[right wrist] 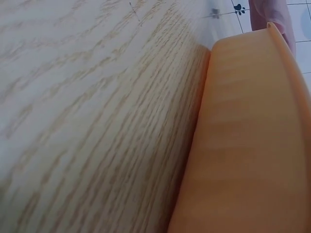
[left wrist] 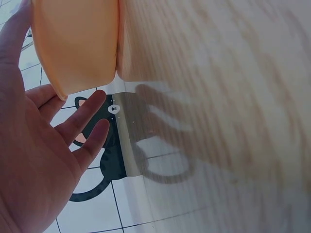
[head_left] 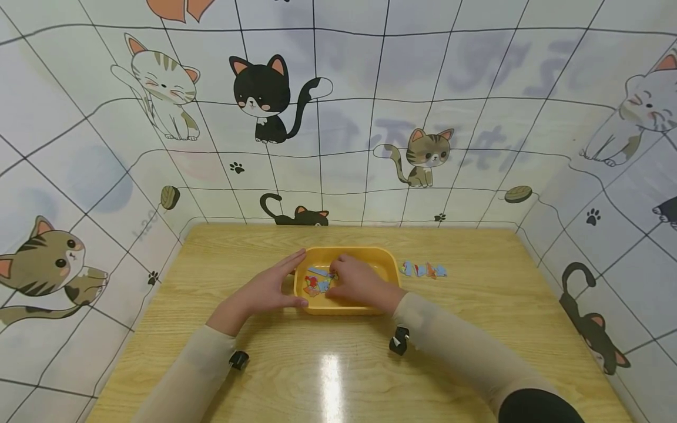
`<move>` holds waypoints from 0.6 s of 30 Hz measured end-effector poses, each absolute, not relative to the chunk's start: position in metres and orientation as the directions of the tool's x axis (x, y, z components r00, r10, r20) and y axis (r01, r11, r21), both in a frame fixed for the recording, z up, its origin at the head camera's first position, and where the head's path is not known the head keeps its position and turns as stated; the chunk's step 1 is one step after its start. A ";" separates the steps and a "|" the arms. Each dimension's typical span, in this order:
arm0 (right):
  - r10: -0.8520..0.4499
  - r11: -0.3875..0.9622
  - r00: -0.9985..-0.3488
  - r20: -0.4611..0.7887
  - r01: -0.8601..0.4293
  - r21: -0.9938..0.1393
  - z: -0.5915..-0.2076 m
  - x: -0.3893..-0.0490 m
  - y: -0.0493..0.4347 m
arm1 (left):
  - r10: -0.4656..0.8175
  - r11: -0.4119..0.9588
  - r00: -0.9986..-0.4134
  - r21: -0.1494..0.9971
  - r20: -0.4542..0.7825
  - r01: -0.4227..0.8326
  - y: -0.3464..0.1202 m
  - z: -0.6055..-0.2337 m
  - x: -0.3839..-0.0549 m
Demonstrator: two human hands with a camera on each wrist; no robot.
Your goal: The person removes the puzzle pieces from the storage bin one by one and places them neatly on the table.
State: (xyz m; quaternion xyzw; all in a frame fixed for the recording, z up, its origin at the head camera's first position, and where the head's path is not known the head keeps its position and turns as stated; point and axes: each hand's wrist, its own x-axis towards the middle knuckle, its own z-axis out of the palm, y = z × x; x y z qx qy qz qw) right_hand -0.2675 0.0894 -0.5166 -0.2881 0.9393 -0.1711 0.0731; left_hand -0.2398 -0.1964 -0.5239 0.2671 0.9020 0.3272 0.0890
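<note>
A yellow tray (head_left: 344,311) sits on the wooden table, with several small colourful puzzle pieces (head_left: 313,286) in its left part. My left hand (head_left: 266,289) is at the tray's left end, thumb near the front corner and index finger near the back one. In the left wrist view its other fingers (left wrist: 90,145) spread out beside the tray's outer wall (left wrist: 77,43). Over the front rim, my right hand (head_left: 362,283) reaches inside with bent fingers among the pieces. I cannot tell whether it pinches one. The right wrist view shows only the tray's long outer side (right wrist: 248,141) and part of a hand behind it.
To the right of the tray lie several puzzle pieces in a row (head_left: 431,270) on the table (head_left: 465,305). Behind and at both sides stand white gridded walls with cartoon cats (head_left: 261,97).
</note>
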 end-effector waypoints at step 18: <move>-0.570 0.774 -0.821 -0.027 -0.525 -0.354 -0.522 -0.268 0.085 | 0.535 0.654 -0.845 0.626 0.015 0.425 -0.196 -0.526 -0.241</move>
